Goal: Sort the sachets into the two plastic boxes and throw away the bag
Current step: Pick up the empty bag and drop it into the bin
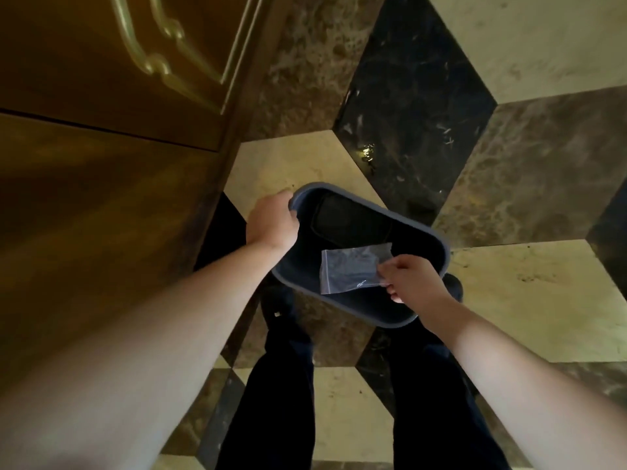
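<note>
A dark blue-grey waste bin (427,239) is held up in front of my legs, its mouth facing me. My left hand (271,222) grips the bin's rim at its upper left corner. My right hand (412,281) pinches the right edge of a clear, empty zip bag (349,271), which hangs flat over the bin's opening. The inside of the bin is dark, with a black bottom showing. No sachets or plastic boxes are in view.
A brown wooden cabinet (101,164) with gold trim fills the left side, close to my left arm. The floor (509,293) is polished marble in beige, brown and black diamond tiles. My dark trouser legs (281,401) stand below the bin.
</note>
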